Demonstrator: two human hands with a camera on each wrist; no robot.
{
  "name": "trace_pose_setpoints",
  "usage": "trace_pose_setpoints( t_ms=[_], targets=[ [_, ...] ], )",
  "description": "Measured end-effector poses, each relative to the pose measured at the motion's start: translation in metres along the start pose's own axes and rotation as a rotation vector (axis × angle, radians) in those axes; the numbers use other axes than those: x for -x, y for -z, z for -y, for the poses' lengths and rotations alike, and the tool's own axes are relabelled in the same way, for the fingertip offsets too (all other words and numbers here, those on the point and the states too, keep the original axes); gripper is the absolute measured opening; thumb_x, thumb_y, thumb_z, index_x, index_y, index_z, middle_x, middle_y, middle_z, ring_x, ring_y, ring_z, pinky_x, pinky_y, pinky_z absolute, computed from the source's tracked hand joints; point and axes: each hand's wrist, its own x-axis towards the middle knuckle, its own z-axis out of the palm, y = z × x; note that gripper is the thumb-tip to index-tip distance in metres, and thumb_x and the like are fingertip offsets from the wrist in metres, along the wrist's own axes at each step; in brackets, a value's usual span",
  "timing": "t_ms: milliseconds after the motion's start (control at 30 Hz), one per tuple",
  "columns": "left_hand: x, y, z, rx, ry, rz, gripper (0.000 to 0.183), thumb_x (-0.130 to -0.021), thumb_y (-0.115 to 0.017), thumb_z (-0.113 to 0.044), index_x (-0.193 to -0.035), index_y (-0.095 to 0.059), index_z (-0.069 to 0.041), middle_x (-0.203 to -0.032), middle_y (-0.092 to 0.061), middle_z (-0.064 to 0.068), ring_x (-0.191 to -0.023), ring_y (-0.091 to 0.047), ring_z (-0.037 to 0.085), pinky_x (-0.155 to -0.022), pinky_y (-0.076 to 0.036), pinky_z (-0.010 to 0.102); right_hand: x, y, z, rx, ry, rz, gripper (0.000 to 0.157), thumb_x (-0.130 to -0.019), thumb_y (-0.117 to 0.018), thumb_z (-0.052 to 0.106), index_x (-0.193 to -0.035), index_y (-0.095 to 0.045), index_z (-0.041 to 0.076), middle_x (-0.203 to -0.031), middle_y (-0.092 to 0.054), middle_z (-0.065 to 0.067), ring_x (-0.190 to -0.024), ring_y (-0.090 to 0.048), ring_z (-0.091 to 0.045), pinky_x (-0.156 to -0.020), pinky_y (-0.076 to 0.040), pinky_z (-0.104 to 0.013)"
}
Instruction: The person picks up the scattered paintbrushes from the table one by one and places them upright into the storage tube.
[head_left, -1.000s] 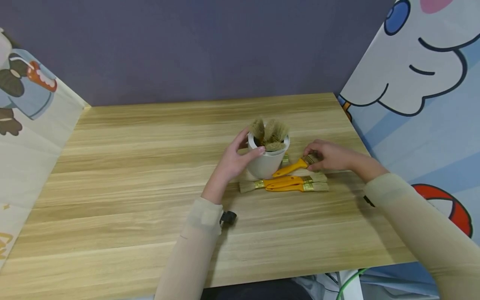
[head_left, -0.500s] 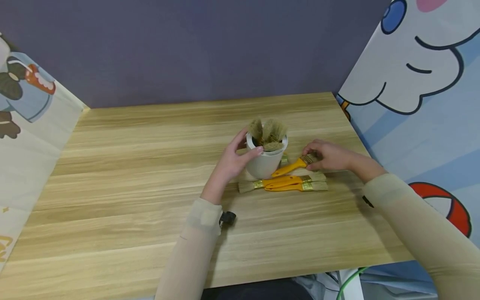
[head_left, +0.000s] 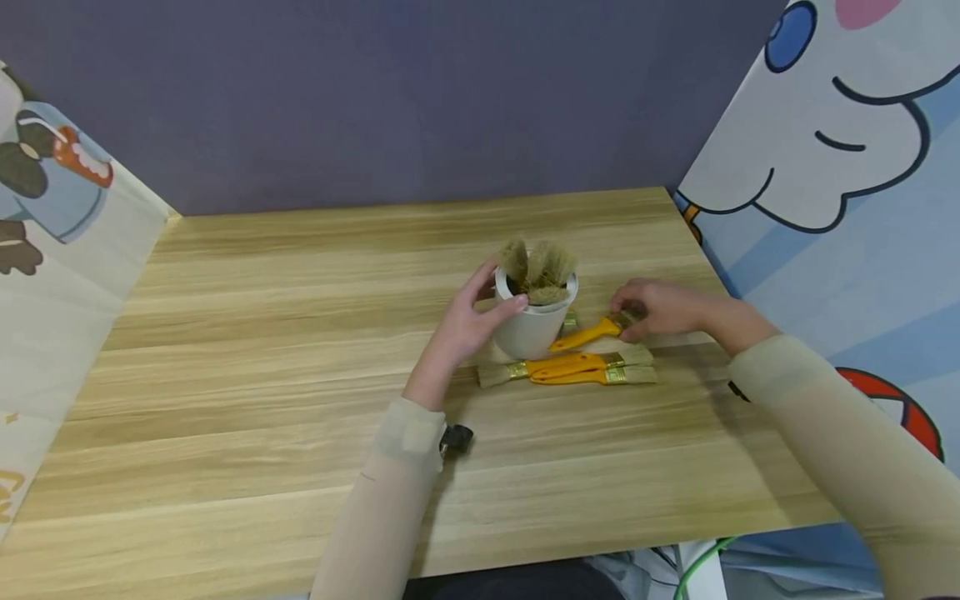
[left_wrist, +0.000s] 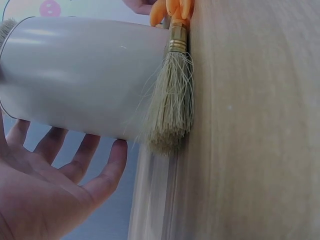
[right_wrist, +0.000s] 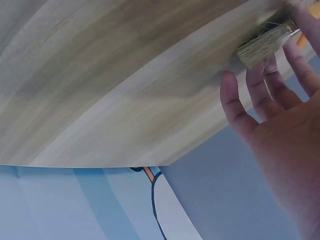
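Observation:
A white cup (head_left: 528,333) stands on the table with several paintbrushes (head_left: 551,262) in it, bristles up. My left hand (head_left: 461,325) holds the cup from the left, thumb at the near rim and fingers round the far side. To the cup's right, my right hand (head_left: 663,307) pinches a yellow-handled paintbrush (head_left: 588,335) at its bristle end. That handle slants down toward the cup's base. In the right wrist view, the brush's bristles (right_wrist: 265,47) show by the fingers. Bristles of a lying brush (left_wrist: 172,100) lie beside the cup's base in the left wrist view.
Several yellow-handled paintbrushes (head_left: 570,367) lie in a row just in front of the cup, bristles pointing both ways. Another brush's ferrule (head_left: 571,322) shows behind the cup's right side. The wooden table (head_left: 300,350) meets a dark wall (head_left: 420,100) at the back.
My right hand and the paintbrush in it have shifted slightly to the right. The left hand keeps its hold on the cup, and the lying brushes stay put.

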Motion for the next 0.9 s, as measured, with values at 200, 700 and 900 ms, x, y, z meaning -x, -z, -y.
trace_pose_setpoints(
  t_ms=[200,700,900],
  targets=[
    [0.000,0.002,0.001,0.021,-0.004,0.006,0.087,-0.094,-0.076,-0.051,-0.168,-0.032,-0.033,-0.166,-0.048,0.004,-0.149,-0.049,0.029,-0.119,-0.047,0.056,-0.001,0.001,0.000,0.003,-0.011,0.009,0.042,-0.093,-0.084,0.029,-0.127,-0.068,0.009,-0.126,-0.062,-0.015,-0.103,-0.059,-0.024,-0.088,-0.052,-0.045],
    [0.002,0.003,-0.002,0.017,-0.004,0.027,0.088,-0.095,-0.076,-0.050,-0.169,-0.030,-0.034,-0.167,-0.047,0.008,-0.149,-0.051,0.029,-0.119,-0.047,0.054,0.007,0.038,0.015,0.061,-0.041,0.083,0.040,-0.086,-0.090,0.028,-0.115,-0.070,0.011,-0.117,-0.067,-0.007,-0.100,-0.058,-0.021,-0.085,-0.051,-0.041],
    [0.003,0.005,-0.004,0.003,0.003,0.024,0.086,-0.096,-0.075,-0.050,-0.168,-0.033,-0.028,-0.166,-0.048,0.008,-0.150,-0.050,0.030,-0.120,-0.047,0.055,0.017,0.080,0.041,0.183,-0.099,0.090,0.042,-0.088,-0.088,0.034,-0.115,-0.069,0.009,-0.113,-0.071,-0.005,-0.098,-0.062,-0.018,-0.084,-0.053,-0.040]
  ],
)
